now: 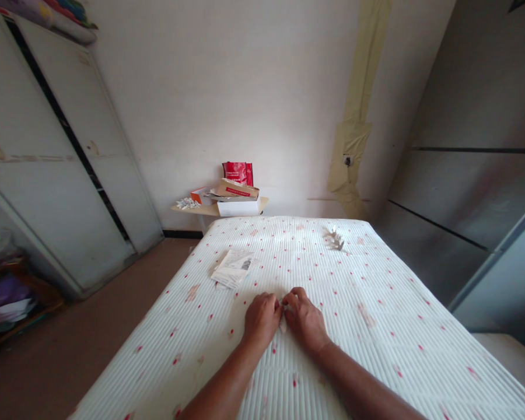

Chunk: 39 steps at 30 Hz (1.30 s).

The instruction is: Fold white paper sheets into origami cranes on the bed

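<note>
My left hand point(263, 318) and my right hand point(305, 321) meet over the middle of the bed, fingers curled and pinched together. Between the fingertips they hold a small pale piece point(283, 325) that looks like folded paper; most of it is hidden by the fingers. Beyond my left hand lies a stack of printed paper sheets point(233, 268), the top one with a dark picture. Farther back on the right sits a little group of pointed, folded paper pieces point(334, 239).
A ribbed white bedspread with red dots point(359, 373) covers the bed. Behind its far edge, a small table point(207, 209) bears a white box point(238, 208), a red bag point(237, 173) and a pile of white folded pieces point(187, 203). Cabinets point(70, 157) stand left; a grey wardrobe point(468, 192) stands right.
</note>
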Tool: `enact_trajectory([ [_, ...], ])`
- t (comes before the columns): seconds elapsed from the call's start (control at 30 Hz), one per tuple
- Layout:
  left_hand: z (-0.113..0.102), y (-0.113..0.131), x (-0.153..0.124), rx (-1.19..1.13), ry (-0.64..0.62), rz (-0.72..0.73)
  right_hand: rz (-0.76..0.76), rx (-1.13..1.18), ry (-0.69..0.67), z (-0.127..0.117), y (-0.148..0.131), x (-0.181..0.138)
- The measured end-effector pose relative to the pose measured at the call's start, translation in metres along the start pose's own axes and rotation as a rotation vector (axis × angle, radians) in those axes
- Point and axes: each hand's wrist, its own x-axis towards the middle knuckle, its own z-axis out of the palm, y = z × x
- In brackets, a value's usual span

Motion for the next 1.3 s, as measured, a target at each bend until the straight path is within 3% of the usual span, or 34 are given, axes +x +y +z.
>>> enact_trajectory([
  [0.5, 0.000, -0.004, -0.005, -0.094, 0.078, 0.061, -0.036, 0.098, -0.053, 0.003, 0.014, 0.009],
  [0.73, -0.005, -0.005, -0.027, 0.026, 0.104, 0.236, -0.036, 0.062, -0.065, 0.005, 0.017, 0.020],
  [0.9, -0.010, -0.003, -0.037, 0.154, 0.108, 0.284, -0.014, 0.044, -0.059, 0.003, 0.018, 0.034],
  [1.03, -0.010, -0.001, -0.036, 0.185, 0.108, 0.284, -0.148, 0.255, -0.020, 0.002, 0.027, 0.046],
  [1.13, -0.010, 0.000, -0.037, 0.187, 0.117, 0.277, -0.268, 0.369, -0.072, 0.004, 0.033, 0.052],
  [1.3, -0.008, 0.001, -0.037, 0.197, 0.123, 0.263, -0.253, 0.237, -0.190, 0.004, 0.030, 0.060],
])
